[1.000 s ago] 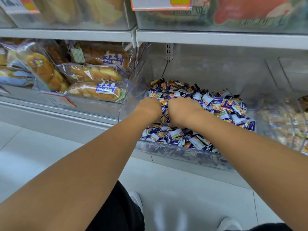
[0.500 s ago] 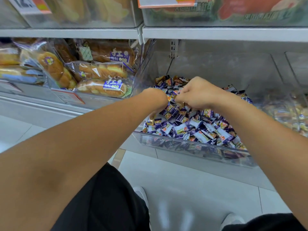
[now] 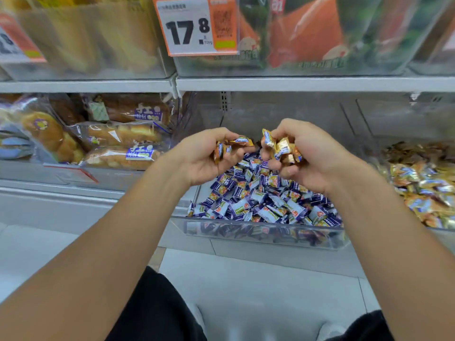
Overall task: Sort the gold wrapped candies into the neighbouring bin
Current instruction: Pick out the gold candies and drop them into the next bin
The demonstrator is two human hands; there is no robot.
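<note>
Both hands hover above a clear bin [image 3: 261, 236] of purple-wrapped candies [image 3: 258, 198], the left hand [image 3: 206, 156] clutching gold wrapped candies [image 3: 232, 145] and the right hand [image 3: 305, 156] gripping another cluster [image 3: 280, 147]. The neighbouring bin [image 3: 440, 228] of gold candy sits beside the clear bin's right edge.

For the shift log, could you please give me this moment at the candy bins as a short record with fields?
left hand: left hand grips a few gold wrapped candies, raised above the pile
right hand: right hand grips its own gold-wrapped handful
source bin: clear bin of mostly purple wrapped candies
neighbouring bin: bin of gold candies to the right
sorting step: candies picked out, not yet dropped
other: packaged bread left; price tag above
</note>
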